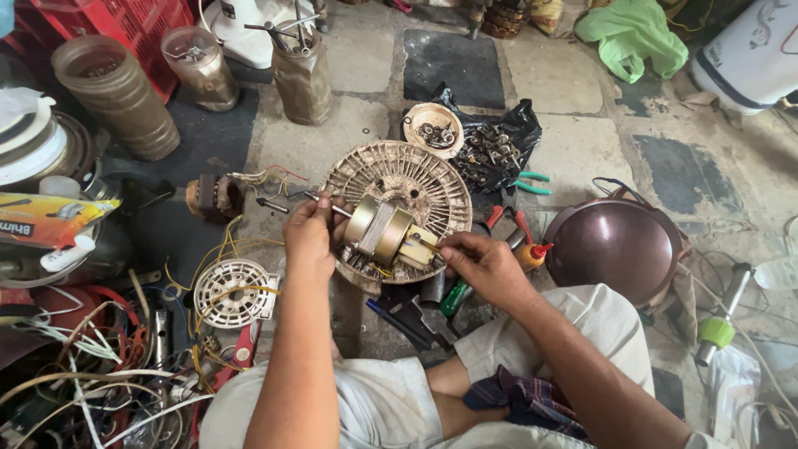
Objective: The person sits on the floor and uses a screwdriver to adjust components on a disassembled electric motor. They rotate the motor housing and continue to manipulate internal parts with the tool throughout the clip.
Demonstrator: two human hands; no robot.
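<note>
Fingers of the left hand (pixel 309 235) curl around the near end of a brass-coloured fan motor (pixel 381 230), gripping its round metal casing just where a thin steel shaft (pixel 328 205) pokes out to the left. The motor lies on its side on top of a round, dusty, cream plastic grille (pixel 399 187) with fine radial ribs, which rests on the stone-tiled floor (pixel 573 141) right in front of the person's knees.

Far left, a tangle of white, yellow and red wires (pixel 91 374) sprawls beside a small white slotted disc (pixel 234 291). Behind them stand a ribbed brown cylinder (pixel 116 96) and two grimy, translucent jars (pixel 198 66). A small copper-wound coil block (pixel 214 198) sits just left of the grille.

Moving right, the right hand (pixel 486 266) pinches a pale cream block (pixel 420 247) at the motor's right end, thumb and fingertips closed on it. Beneath that hand lie dark tools, a green-handled screwdriver (pixel 453 298) among them. Behind the grille, a shallow round dish (pixel 432 129) of small metal parts sits against a crumpled black plastic bag (pixel 499 145) filled with more hardware, with teal-handled pliers (pixel 532 183) beside it.

Further right rests a smooth, glossy, maroon metal dome (pixel 615 245); a green cloth (pixel 636 33) lies crumpled at the top.
</note>
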